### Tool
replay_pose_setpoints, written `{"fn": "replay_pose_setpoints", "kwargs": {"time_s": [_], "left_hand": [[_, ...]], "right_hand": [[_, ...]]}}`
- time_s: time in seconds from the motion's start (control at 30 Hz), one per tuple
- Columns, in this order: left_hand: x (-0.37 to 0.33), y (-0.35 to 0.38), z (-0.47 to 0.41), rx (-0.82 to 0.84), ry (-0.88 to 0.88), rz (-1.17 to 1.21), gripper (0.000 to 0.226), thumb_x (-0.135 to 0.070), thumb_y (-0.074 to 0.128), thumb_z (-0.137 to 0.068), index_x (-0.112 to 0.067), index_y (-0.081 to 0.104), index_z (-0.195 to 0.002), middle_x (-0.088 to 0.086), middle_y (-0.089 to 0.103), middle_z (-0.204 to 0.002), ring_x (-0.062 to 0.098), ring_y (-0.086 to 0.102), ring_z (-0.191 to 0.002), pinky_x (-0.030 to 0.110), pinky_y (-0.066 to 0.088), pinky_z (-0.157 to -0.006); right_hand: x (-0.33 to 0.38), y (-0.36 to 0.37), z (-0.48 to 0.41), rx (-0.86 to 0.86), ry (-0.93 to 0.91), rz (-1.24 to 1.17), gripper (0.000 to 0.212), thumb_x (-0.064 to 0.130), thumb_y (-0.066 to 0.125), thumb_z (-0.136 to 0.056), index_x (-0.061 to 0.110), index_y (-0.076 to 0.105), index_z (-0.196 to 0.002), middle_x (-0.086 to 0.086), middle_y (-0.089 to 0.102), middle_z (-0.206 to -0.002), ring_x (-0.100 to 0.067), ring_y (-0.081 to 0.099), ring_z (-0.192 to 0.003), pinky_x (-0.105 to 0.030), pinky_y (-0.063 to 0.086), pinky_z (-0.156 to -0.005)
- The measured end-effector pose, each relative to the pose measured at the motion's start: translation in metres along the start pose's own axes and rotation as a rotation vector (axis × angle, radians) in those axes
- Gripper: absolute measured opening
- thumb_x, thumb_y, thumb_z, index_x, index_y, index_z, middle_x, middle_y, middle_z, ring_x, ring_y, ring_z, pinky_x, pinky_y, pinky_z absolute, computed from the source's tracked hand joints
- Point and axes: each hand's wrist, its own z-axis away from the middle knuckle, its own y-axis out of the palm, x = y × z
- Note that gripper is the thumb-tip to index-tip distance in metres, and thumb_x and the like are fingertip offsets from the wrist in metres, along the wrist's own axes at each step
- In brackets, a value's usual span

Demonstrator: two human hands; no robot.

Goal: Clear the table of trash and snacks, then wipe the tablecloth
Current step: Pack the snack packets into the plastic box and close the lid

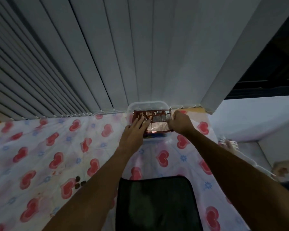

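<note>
A clear plastic container (148,104) sits at the far edge of the table, against the blinds. A brown snack packet (154,117) lies across its top. My left hand (133,132) rests flat on the packet's left side, fingers spread. My right hand (180,122) is closed on the packet's right end. The white tablecloth with red hearts (57,147) covers the table. A few small dark brown snack pieces (79,181) lie on the cloth at lower left.
A black chair back (157,202) stands against the table's near edge between my arms. Grey vertical blinds (107,55) hang right behind the container. A white ledge (257,117) runs along the right, with blurred items below it.
</note>
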Motion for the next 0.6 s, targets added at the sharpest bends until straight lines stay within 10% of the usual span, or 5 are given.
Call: {"fn": "replay_pose_setpoints", "kwargs": {"time_s": [0.27,0.6], "left_hand": [[0.015,0.031,-0.022,0.163,-0.031,0.045,0.063,-0.06,0.037,-0.101,-0.034,0.028,-0.158,0.008,0.017,-0.169,0.032,0.022,-0.153,0.047,0.028,-0.12],[0.006,0.03,-0.033,0.17,-0.068,-0.011,0.052,-0.059,0.039,-0.101,-0.037,0.043,-0.148,0.007,0.028,-0.161,0.028,0.031,-0.145,0.048,0.032,-0.115]], "right_hand": [[-0.02,0.029,-0.038,0.02,-0.184,0.193,0.036,0.023,0.072,-0.09,-0.001,0.055,-0.111,-0.015,0.069,-0.099,-0.03,0.07,-0.084,-0.032,0.058,-0.067],[-0.016,0.03,-0.049,0.026,-0.361,0.77,0.061,0.045,0.067,-0.089,0.015,0.048,-0.139,-0.01,0.049,-0.14,-0.032,0.045,-0.128,-0.043,0.051,-0.097]]}}
